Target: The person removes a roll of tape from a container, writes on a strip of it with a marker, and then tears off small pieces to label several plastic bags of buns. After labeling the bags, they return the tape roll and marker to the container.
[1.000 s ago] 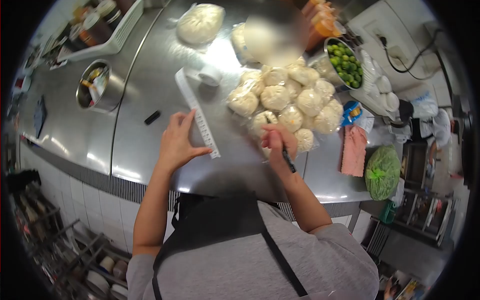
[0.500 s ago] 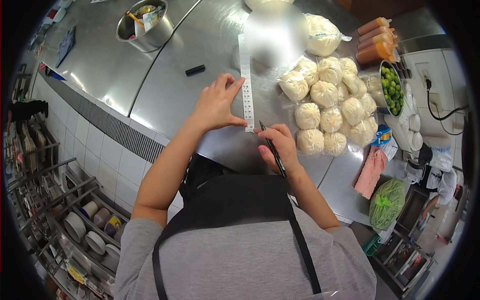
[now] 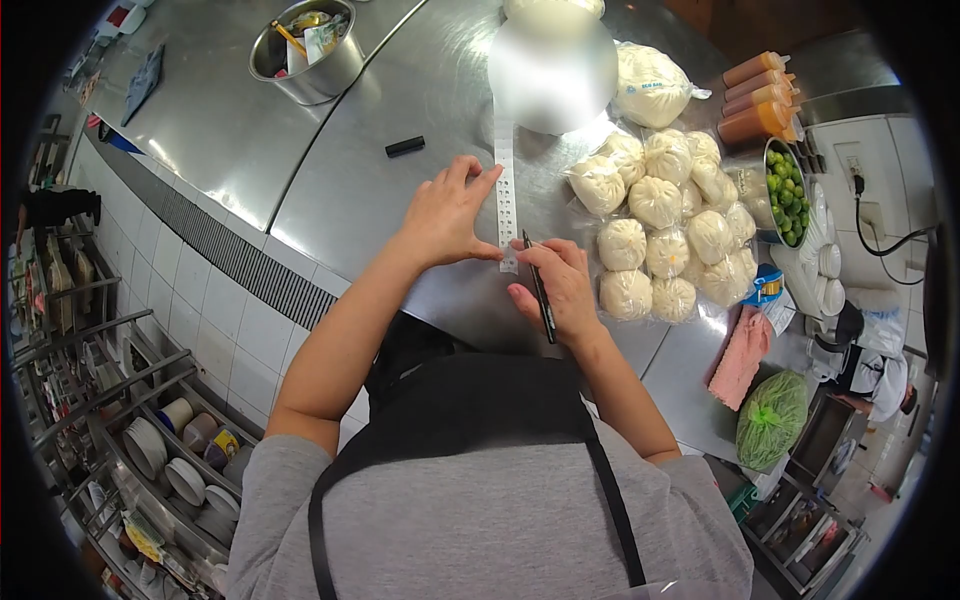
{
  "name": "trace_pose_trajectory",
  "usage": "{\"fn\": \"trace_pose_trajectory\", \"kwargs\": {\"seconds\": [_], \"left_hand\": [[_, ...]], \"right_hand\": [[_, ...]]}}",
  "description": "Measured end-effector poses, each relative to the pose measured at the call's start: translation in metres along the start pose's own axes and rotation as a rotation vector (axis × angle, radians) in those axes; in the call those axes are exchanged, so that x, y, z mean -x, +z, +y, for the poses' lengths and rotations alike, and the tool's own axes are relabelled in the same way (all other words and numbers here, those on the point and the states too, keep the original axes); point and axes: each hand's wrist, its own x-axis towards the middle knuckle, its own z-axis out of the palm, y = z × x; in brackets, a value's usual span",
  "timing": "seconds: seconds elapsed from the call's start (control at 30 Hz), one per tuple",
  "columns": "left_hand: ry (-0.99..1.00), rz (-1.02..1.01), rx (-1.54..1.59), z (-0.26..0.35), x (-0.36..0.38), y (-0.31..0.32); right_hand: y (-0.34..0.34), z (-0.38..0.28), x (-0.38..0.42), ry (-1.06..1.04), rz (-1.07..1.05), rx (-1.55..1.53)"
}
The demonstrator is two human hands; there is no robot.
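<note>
A long white strip of stickers (image 3: 507, 205) with rows of small dark print lies on the steel table, running away from me. My left hand (image 3: 445, 220) rests on its left side, thumb and fingers spread, with thumb and index fingertips at the strip's edge. In my right hand (image 3: 562, 290) is a black marker pen (image 3: 543, 300), its tip pointing away, beside the strip's near end. A black pen cap (image 3: 404, 147) lies left of the strip. Bagged white buns (image 3: 665, 250) sit in a group to the right of my right hand.
A steel pot (image 3: 318, 85) holding packets stands at the back left. Toward the right are sauce bottles (image 3: 755, 122), a bowl of green limes (image 3: 786, 190), a pink cloth (image 3: 740, 357) and a bag of greens (image 3: 772, 420). A larger bagged bundle (image 3: 650, 85) sits behind the buns.
The whole view has shifted slightly. My right hand has moved the marker a little farther away along the strip and turned it more upright. My left hand stays at the strip.
</note>
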Motion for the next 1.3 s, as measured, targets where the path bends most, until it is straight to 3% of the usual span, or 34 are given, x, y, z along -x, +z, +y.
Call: {"fn": "trace_pose_trajectory", "kwargs": {"seconds": [0.27,1.3], "left_hand": [[-0.016,-0.020,0.000,0.002,0.000,-0.003],[-0.008,0.011,-0.006,0.000,0.002,0.000]], "right_hand": [[0.002,0.004,-0.007,0.040,-0.059,0.063],[0.010,0.014,-0.043,-0.003,0.046,0.116]]}}
